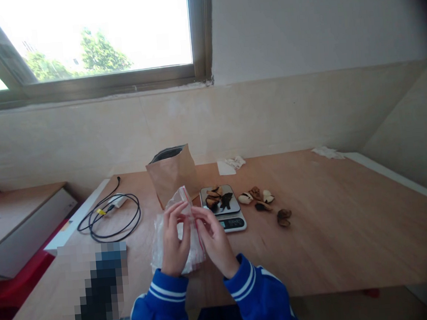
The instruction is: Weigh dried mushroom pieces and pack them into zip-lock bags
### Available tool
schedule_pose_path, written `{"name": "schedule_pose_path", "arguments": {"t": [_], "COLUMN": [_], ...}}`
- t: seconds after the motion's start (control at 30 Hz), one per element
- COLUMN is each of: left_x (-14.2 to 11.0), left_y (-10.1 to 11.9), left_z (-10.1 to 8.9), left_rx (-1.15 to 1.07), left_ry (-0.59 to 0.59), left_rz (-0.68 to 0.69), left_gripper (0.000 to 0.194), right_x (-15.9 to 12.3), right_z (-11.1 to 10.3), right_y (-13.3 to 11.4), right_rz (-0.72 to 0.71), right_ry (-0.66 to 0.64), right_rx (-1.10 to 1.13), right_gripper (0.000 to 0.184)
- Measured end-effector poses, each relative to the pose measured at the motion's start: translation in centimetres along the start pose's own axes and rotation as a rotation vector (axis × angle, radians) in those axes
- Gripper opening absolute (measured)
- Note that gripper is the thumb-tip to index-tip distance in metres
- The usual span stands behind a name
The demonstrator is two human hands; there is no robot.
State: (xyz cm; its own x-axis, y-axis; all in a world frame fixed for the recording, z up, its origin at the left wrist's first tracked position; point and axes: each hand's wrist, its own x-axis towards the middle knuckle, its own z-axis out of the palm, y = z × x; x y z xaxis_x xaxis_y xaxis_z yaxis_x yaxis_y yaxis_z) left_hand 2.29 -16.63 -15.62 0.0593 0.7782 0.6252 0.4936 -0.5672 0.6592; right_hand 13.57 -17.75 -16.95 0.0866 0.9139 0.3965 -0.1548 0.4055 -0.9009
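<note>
Bag (184, 194) up in the head view, left of the scale (241, 223) and over a heap of clear plastic (157, 248)! Left hand (175, 239) pinches one side, right hand (217, 239) grips beside the red strip. Whether the seal is parted, I can't tell. Film this thin likely clings, so light, even pinches close to the strip should work best; one hard tug could tear it.

Left hand (175, 244) and right hand (215, 236) hold a clear bag (180, 196), red stripe at its edge. Digital scale (241, 223) beyond, to the right, bearing brown and dark pieces (213, 197). Open brown pouch (173, 175) stands far; black cable (111, 207) coiled left.
</note>
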Motion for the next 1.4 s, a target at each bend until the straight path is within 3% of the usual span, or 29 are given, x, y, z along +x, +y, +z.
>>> {"name": "schedule_pose_path", "arguments": {"t": [0.13,0.27,0.4,0.53,0.6,0.77,0.9,1.07,1.17,1.4], "left_x": [0.4,0.9,1.3,2.3,3.0,3.7,2.7,1.1,0.6,0.6], "left_y": [0.2,-0.1,-0.4,-0.4,-0.7,-3.0,-5.7,-8.1,-8.5,-7.5], "left_z": [-0.3,0.0,0.3,0.1,0.1,2.3,4.9,6.4,6.3,6.3], "left_rx": [0.018,0.076,0.100,0.104,0.104,0.074,0.103,0.039,-0.012,-0.223], "left_ry": [-0.147,-0.198,-0.100,0.173,0.268,0.304,0.372,0.393,0.419,0.533], "left_rz": [0.086,0.146,0.162,0.091,0.063,0.077,0.014,-0.118,-0.180,-0.203], "left_gripper": [0.052,0.050,0.031,0.021,0.020,0.020,0.023,0.030,0.032,0.031], "right_x": [1.3,2.2,2.9,3.7,4.1,4.2,3.7,3.1,3.1,3.4], "right_z": [-0.8,-1.4,-2.6,-5.3,-7.0,-10.0,-11.4,-11.9,-11.8,-11.6], "right_y": [-0.5,-1.0,-1.1,-0.6,-0.1,2.4,4.3,5.2,5.4,4.1], "right_rz": [-0.054,-0.070,-0.101,-0.108,-0.081,0.004,-0.100,-0.187,-0.173,-0.130], "right_ry": [0.022,0.011,0.046,0.258,0.298,0.176,0.144,-0.074,-0.132,-0.161], "right_rx": [0.047,0.040,0.020,-0.029,-0.047,-0.246,-0.625,-0.975,-1.047,-1.097], "right_gripper": [0.018,0.013,0.027,0.037,0.036,0.025,0.026,0.037,0.037,0.016]}}
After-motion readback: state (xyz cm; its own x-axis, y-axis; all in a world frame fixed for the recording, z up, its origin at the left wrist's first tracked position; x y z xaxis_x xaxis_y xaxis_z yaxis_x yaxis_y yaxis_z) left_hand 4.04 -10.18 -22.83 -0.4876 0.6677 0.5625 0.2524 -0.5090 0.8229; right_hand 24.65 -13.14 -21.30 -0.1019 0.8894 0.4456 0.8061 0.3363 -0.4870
